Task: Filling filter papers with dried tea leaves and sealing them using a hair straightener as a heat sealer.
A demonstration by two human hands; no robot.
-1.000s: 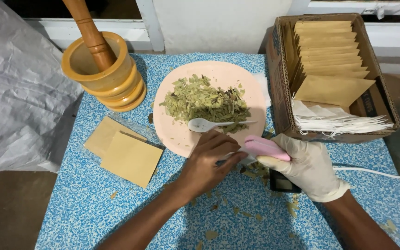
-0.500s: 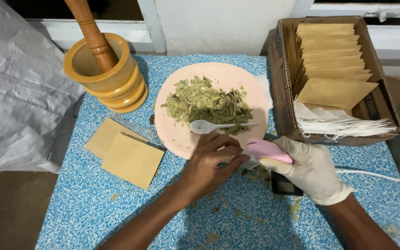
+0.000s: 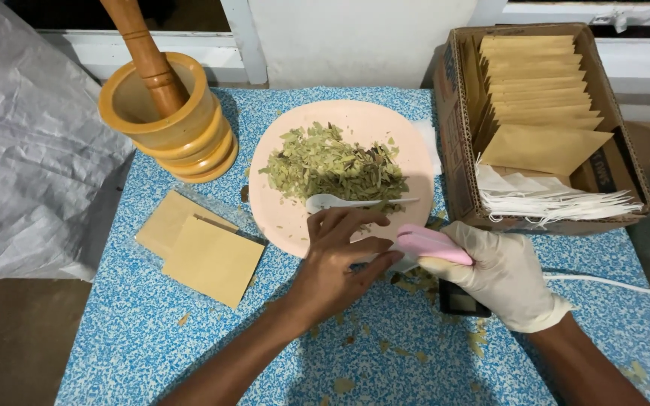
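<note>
Gloved right hand (image 3: 507, 277): fingers wrapped round a pink handheld tool (image 3: 424, 244). Bare left hand (image 3: 338, 259): fingers bent, fingertips at tool's tip; pinching anything, cannot tell. Adjacent: pink plate (image 3: 283, 214) of dried leaves (image 3: 332, 164), white spoon (image 3: 344, 201)

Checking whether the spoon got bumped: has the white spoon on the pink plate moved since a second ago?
No. The white spoon lies where it did on the pink plate, below the dried leaves.

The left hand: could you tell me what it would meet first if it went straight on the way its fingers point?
Probably the white spoon on the pink plate, just beyond the left hand; heights are unclear.
</note>
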